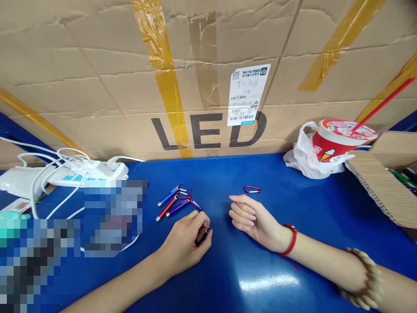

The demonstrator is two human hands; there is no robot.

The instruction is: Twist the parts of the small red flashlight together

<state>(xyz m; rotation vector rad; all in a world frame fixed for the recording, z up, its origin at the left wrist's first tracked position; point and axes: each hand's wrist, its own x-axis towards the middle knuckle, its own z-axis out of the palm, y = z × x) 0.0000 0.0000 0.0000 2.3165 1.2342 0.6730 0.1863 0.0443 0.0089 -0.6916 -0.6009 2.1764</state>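
Note:
My left hand (186, 238) is closed around a small dark red and black object with a shiny end (203, 227), mostly hidden by the fingers. Beyond that hand lie a blue keychain flashlight (168, 197), a red one (166, 208) and a purple one (178, 208), each with a carabiner clip. My right hand (255, 220) rests on the table with its fingers curled together, and nothing shows in them. A loose red carabiner (252, 189) lies just past its fingertips, not touched.
A cardboard box wall (124, 87) stands behind the blue table (221, 282). At left are a white power strip (112, 171), tangled cables and blurred items. A red paper cup (337, 145) in a plastic bag and an open carton (384, 187) stand at right.

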